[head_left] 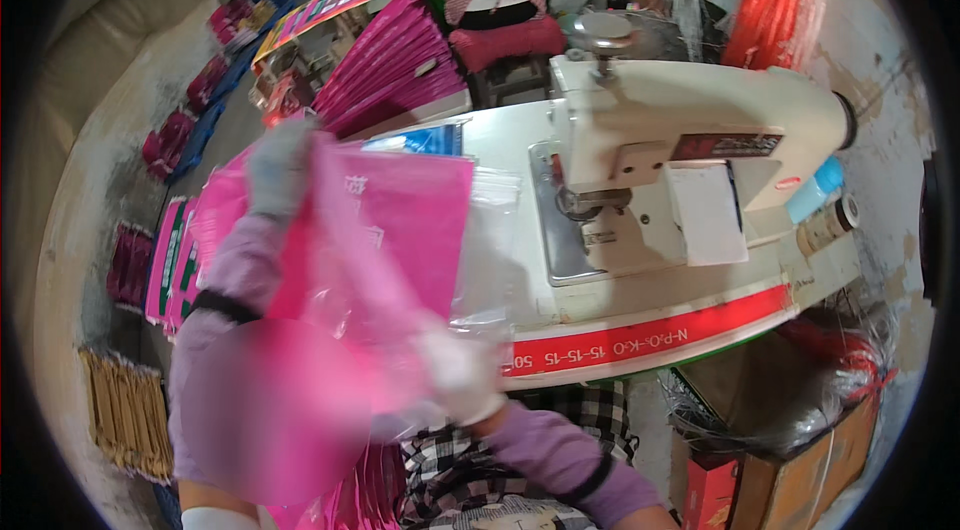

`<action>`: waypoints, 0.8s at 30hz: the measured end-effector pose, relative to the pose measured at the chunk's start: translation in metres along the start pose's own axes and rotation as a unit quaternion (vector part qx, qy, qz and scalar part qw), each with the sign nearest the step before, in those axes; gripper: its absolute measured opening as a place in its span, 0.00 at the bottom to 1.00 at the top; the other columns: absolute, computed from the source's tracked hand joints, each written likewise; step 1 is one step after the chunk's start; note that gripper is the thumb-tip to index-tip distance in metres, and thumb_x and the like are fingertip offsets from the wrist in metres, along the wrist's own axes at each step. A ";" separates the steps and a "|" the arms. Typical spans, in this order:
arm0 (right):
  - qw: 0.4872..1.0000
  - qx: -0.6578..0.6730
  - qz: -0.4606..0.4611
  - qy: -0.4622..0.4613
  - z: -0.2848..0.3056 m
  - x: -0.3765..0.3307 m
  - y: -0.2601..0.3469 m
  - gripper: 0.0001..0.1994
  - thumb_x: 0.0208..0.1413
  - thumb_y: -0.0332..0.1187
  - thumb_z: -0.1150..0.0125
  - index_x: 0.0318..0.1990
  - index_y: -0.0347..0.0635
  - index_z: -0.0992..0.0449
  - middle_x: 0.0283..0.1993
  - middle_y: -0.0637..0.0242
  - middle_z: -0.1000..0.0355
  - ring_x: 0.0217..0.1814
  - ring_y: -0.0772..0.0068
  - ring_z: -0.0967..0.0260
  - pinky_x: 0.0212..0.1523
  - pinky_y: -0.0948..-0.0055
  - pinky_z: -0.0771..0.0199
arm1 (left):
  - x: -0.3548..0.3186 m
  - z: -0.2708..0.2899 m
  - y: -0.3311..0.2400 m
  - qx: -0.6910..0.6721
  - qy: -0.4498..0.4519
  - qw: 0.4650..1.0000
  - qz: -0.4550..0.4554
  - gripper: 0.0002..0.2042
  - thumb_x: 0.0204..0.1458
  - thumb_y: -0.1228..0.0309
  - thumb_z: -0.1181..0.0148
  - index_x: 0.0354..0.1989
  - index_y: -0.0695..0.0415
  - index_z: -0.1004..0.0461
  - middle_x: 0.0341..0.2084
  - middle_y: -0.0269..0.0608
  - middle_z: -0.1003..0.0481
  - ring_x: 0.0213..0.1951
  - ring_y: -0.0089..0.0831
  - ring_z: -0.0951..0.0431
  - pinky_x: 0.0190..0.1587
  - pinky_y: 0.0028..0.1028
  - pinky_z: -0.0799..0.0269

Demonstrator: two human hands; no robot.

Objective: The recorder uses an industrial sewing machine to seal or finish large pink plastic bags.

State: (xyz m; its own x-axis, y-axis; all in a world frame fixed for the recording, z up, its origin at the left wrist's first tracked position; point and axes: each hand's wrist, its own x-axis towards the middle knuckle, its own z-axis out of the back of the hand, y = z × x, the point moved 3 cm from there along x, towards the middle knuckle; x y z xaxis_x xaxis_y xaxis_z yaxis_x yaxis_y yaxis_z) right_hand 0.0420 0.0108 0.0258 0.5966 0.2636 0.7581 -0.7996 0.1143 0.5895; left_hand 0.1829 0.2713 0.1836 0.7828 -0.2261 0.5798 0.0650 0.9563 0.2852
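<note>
A pink bag with a clear plastic liner (400,220) is held up over the sewing table (620,315). My left hand (278,170), in a grey glove, grips its far upper corner. At the near lower edge my right hand (458,370), in a white glove, pinches the clear plastic. Both forearms wear purple sleeves. The bag hangs to the left of the white sewing machine (690,130), apart from its needle area (590,205).
Stacks of pink bags (390,65) lie behind the table and more on the floor at left (170,260). Another person sits on a red cushion (505,40) at the back. A cardboard box (800,460) and red bundles stand at right.
</note>
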 end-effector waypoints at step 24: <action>0.887 -0.062 -0.449 0.090 0.166 -0.057 -0.068 0.16 0.57 0.39 0.43 0.53 0.54 0.23 0.29 0.53 0.25 0.30 0.57 0.24 0.31 0.64 0.27 | 0.018 -0.102 -0.282 -0.072 0.180 0.951 -0.242 0.11 0.53 0.61 0.45 0.39 0.51 0.22 0.36 0.41 0.22 0.37 0.38 0.20 0.33 0.40 0.28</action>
State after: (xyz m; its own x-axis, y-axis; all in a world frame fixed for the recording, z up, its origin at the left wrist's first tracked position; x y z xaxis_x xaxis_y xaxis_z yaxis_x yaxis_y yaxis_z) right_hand 0.0734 -0.1708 -0.0112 0.9851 0.1595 -0.0650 -0.0154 0.4574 0.8891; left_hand 0.2415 0.0163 0.0355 0.7991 -0.5927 0.1012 0.5351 0.7778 0.3297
